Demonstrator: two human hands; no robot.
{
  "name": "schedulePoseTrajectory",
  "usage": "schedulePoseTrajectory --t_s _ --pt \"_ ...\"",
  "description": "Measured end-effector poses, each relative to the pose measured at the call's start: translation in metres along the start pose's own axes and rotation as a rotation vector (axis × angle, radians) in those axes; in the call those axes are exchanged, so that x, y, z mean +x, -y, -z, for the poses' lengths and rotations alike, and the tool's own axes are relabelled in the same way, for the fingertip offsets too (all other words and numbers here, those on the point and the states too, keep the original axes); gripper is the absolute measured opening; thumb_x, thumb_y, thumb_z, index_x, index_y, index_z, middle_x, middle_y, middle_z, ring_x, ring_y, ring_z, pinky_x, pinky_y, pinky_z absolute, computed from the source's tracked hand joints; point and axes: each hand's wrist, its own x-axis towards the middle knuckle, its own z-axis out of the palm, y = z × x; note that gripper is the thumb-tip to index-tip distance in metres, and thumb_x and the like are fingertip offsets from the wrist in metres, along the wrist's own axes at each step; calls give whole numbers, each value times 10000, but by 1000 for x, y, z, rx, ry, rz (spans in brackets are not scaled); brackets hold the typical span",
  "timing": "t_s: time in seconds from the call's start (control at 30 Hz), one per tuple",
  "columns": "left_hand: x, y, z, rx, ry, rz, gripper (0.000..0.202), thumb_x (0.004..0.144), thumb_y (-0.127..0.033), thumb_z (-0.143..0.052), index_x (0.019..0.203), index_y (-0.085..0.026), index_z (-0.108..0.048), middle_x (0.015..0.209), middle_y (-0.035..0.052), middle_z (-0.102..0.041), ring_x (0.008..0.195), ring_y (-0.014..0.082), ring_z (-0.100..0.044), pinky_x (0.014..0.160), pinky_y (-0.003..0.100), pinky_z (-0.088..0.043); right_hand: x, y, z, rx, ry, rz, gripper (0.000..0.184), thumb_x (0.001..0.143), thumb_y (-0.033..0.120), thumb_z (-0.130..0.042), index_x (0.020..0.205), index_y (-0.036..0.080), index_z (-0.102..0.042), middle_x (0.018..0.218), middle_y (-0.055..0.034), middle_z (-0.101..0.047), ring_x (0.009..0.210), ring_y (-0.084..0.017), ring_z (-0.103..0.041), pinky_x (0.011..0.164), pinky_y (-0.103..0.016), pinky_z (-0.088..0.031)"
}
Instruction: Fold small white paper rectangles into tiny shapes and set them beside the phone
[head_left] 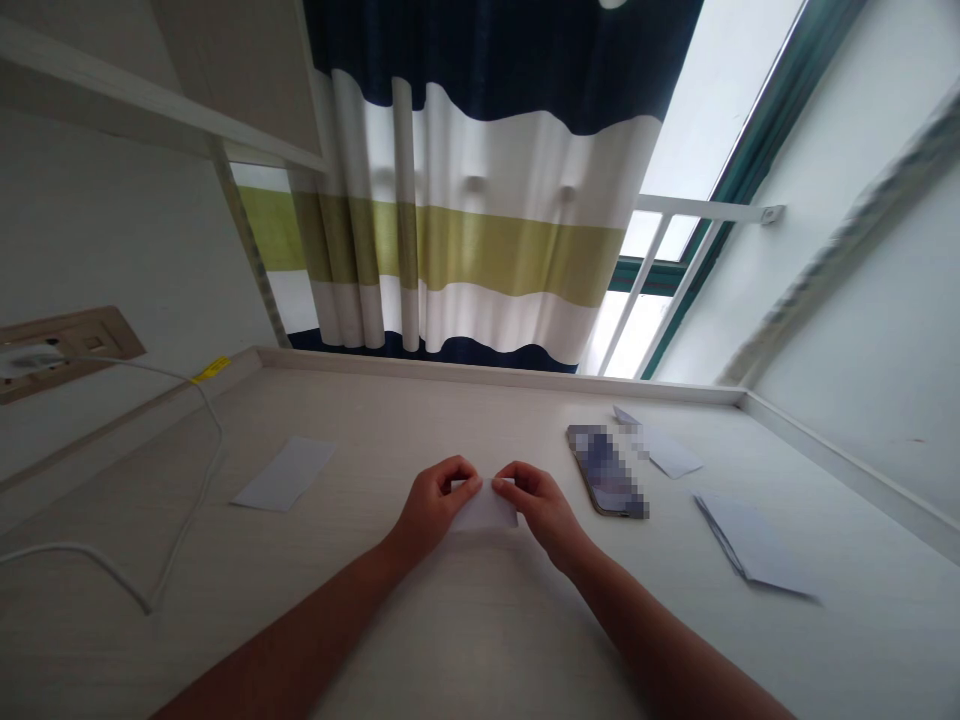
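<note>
Left hand (pixel 433 505) and right hand (pixel 538 510) are located at the centre of the pale wood-grain desk (pixel 405 425), with both forearms entering from the near side. Both hands are curled and face each other, with a narrow gap between the fingertips. They are pinching a small white paper sheet (pixel 487 510) from its left and right sides. The sheet lies flat on the desk between them, with its near part showing below the fingers. Whether it is folded cannot be determined from this view.

Right of the hands, a smartphone (pixel 606 470) lies face up, its screen obscured by pixelation. A white paper sheet (pixel 666 450) lies just beyond it on the far right; contact between the two cannot be confirmed. Further right and nearer, a stack of white paper (pixel 750 545) rests on the desk, well apart from the right hand. On the left, a separate white paper rectangle (pixel 285 473) lies well apart from the left hand.

A white cable (pixel 187 520) loops across the left of the desk and runs to a tan wall socket panel (pixel 71 350). A yellow tag (pixel 210 370) sits near the far left edge. Beyond the desk hangs a navy, white and olive striped curtain (pixel 465 220), beside a window (pixel 712 110).
</note>
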Motion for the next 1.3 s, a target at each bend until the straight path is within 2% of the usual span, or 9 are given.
schedulePoseTrajectory --t_s 0.17,0.43,0.6,0.8,1.03,1.3 --pt "0 2 -1 -5 -10 10 192 702 -324 -552 614 -154 -533 593 -26 -479 564 104 -418 521 211 -329 -2 5 0 85 11 -14 200 610 318 -642 576 165 -519 508 49 -444 485 -82 -371 464 -218 -259" --pt "2 -2 -1 -163 -33 174 248 656 -373 -599 640 -127 -624 577 2 -550 541 112 -459 495 210 -350 0 5 5 108 -19 5 197 612 322 -645 577 173 -521 519 47 -443 501 -87 -373 466 -220 -256" --pt "3 -3 0 -138 -68 168 240 651 -360 -607 616 -125 -640 566 6 -570 550 119 -477 512 216 -362 0 4 5 80 -43 13 230 608 362 -659 591 167 -538 521 45 -450 503 -83 -373 472 -219 -267" --pt "4 -3 3 -99 -92 121 230 656 -352 -603 588 -133 -618 552 -5 -562 561 120 -479 534 216 -364 2 6 7 141 -60 -25 251 568 369 -702 601 155 -574 588 22 -524 569 -98 -453 566 -242 -368" --pt "4 -5 4 -71 -93 105 246 653 -372 -607 589 -135 -627 557 -5 -568 566 123 -490 533 216 -370 3 8 11 192 -46 -50 245 536 344 -732 578 157 -581 602 18 -562 584 -103 -482 590 -253 -386" --pt "4 -3 3 -281 -38 213 293 654 -405 -617 671 -115 -655 579 8 -586 574 131 -530 585 262 -451 3 9 14 230 -54 -41 183 569 290 -723 585 157 -599 600 24 -570 589 -94 -491 594 -243 -384"
